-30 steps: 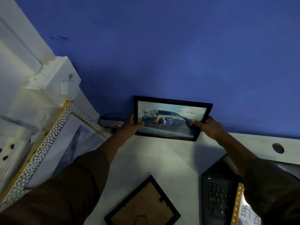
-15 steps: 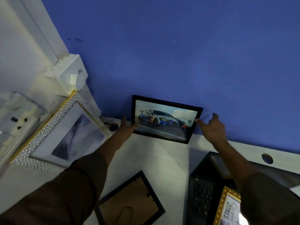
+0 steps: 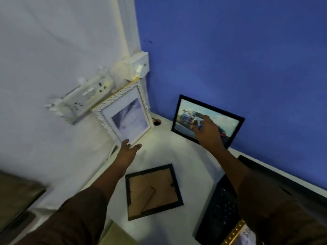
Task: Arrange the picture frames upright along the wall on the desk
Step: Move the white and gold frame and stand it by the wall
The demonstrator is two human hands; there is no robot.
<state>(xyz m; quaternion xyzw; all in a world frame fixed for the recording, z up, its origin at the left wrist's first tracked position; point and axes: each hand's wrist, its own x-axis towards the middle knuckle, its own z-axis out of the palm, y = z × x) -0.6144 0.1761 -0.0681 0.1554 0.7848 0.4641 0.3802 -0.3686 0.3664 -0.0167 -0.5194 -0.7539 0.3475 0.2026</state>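
Scene: you are looking down into a worktop (image 3: 177,156) corner where a white wall meets a blue wall (image 3: 247,59).
Car frame (image 3: 228,121): it is leaning upright against the blue wall, just right of the corner.
White frame (image 3: 108,114): it is propped tilted on the corner's left side.
Flat frame (image 3: 154,191): it is lying face down on the worktop, out from the corner, stand showing.
Left hand (image 3: 128,151): it is reaching spread and empty, fingertips at the white frame's lower edge.
Right hand (image 3: 207,131): it is hovering loosely spread before the car frame, gripping nothing.
Doing it well: you are probably squaring the white frame; be gripping its edge, seating its base flat and leaning it back gently.
Risk: it is likely sliding if propped too steeply.
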